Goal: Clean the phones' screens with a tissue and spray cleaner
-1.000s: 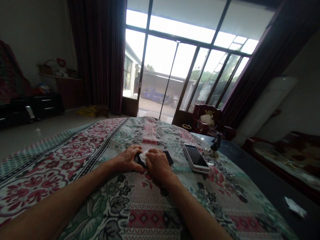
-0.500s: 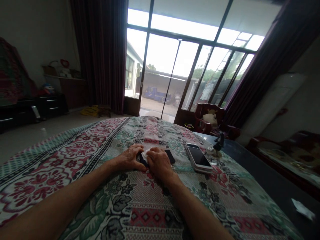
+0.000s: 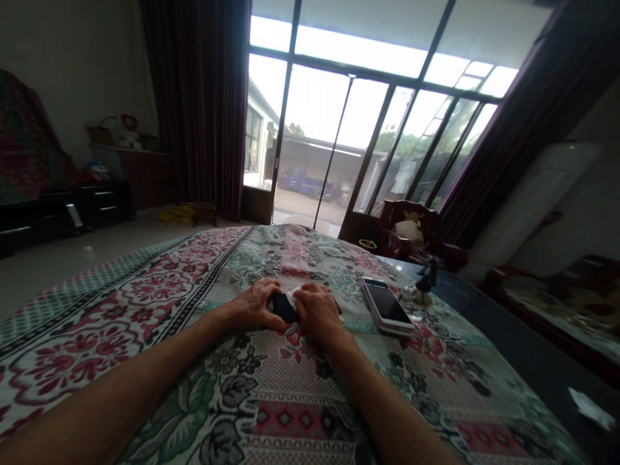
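A dark, flat phone (image 3: 285, 309) lies crosswise on the patterned tablecloth (image 3: 290, 374). Thumb and fingers of my left hand (image 3: 258, 305) close around its left end. Over its right part rests my right hand (image 3: 317, 310), bent fingers pressing a small white tissue (image 3: 292, 295) against the screen. Most of the tissue is hidden under those fingers, and the phone's right end is largely covered too. To the right of my right hand lies a bigger white-framed device (image 3: 387, 305) with a dark screen, apart from both hands.
Beside the white-framed device stands a small dark figurine (image 3: 426, 281). A dark glossy surface (image 3: 504, 329) extends along the right, with a crumpled white paper (image 3: 591, 408) on it. Beyond the cloth stand a wooden chair (image 3: 409, 226) and glass doors (image 3: 310, 148).
My right hand has slid right along the phone with the tissue, uncovering more of the dark screen near my left hand and covering its right end. My left hand stays in place.
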Action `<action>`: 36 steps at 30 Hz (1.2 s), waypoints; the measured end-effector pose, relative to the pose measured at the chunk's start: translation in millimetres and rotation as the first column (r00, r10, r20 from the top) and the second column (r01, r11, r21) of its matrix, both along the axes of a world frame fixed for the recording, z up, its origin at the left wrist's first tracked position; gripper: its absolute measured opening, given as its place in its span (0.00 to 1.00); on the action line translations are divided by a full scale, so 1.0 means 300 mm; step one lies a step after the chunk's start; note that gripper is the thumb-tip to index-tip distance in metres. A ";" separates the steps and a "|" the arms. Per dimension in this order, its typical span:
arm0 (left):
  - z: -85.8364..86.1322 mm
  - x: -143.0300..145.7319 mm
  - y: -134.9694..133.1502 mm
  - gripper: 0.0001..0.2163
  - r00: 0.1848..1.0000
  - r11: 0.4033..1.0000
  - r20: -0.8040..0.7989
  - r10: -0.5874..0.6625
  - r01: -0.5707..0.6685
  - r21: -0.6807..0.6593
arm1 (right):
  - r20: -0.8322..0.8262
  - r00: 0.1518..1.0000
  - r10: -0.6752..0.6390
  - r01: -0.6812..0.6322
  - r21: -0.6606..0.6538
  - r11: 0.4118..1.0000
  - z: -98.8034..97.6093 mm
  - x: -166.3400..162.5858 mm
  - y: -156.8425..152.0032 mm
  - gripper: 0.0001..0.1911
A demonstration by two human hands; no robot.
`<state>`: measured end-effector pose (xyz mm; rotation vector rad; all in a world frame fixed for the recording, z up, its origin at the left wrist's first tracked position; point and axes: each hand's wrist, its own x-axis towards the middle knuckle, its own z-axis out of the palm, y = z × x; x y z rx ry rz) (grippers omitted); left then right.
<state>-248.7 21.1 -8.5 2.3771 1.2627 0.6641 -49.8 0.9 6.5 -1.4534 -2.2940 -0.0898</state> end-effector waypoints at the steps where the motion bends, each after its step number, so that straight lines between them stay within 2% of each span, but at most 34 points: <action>1: -0.001 -0.001 0.000 0.30 1.000 1.000 -0.003 -0.007 0.007 0.001 | 0.002 0.998 0.064 -0.064 -0.004 0.998 -0.003 -0.020 -0.008 0.10; 3: -0.005 -0.003 0.002 0.31 1.000 1.000 -0.011 -0.015 0.015 0.000 | -0.004 0.990 0.143 -0.143 -0.016 0.990 -0.006 -0.040 -0.014 0.09; 5: -0.006 -0.004 0.003 0.32 1.000 1.000 -0.012 -0.009 0.009 -0.009 | -0.014 0.990 0.142 -0.142 -0.027 0.989 -0.002 -0.023 -0.006 0.09; 9: -0.002 0.000 0.002 0.31 1.000 1.000 0.008 -0.005 0.005 -0.015 | -0.005 0.999 -0.039 0.039 -0.027 0.999 0.010 0.060 0.016 0.11; 12: -0.001 0.001 0.002 0.30 1.000 1.000 0.015 -0.011 0.011 -0.003 | 0.027 0.990 -0.140 0.140 0.002 0.990 0.013 0.070 0.008 0.12; 13: -0.003 0.000 0.003 0.31 1.000 1.000 0.012 -0.008 0.008 -0.001 | 0.033 0.993 -0.112 0.112 0.011 0.994 0.011 0.057 0.000 0.12; 17: -0.012 -0.006 0.008 0.33 1.000 1.000 -0.007 -0.005 0.005 -0.005 | 0.024 0.987 0.157 -0.157 -0.002 0.988 0.003 -0.015 -0.029 0.10; 19: -0.013 -0.007 0.007 0.33 1.000 1.000 -0.016 -0.011 0.011 -0.003 | 0.011 0.981 0.192 -0.192 -0.015 0.981 0.000 -0.023 -0.026 0.11; 21: -0.011 -0.006 0.004 0.33 1.000 1.000 -0.018 -0.010 0.010 0.005 | 0.003 0.990 0.142 -0.142 -0.016 0.990 -0.001 0.002 -0.010 0.11; 24: -0.003 -0.002 -0.002 0.32 1.000 1.000 -0.015 0.002 -0.001 0.026 | -0.001 0.999 -0.032 0.032 0.000 0.999 0.000 0.074 0.021 0.12; 28: 0.006 -0.006 -0.001 0.32 1.000 0.997 -0.025 -0.010 0.012 0.070 | -0.002 0.978 -0.209 0.209 -0.006 0.978 0.002 0.140 0.039 0.13; 33: 0.018 -0.020 0.004 0.34 0.997 0.996 -0.068 -0.023 0.029 0.086 | 0.020 0.973 -0.231 0.231 0.007 0.973 0.004 0.128 0.030 0.13; 36: 0.023 -0.028 0.005 0.33 0.995 0.992 -0.089 -0.037 0.047 0.114 | 0.003 0.980 -0.201 0.201 0.024 0.979 0.003 0.103 0.016 0.12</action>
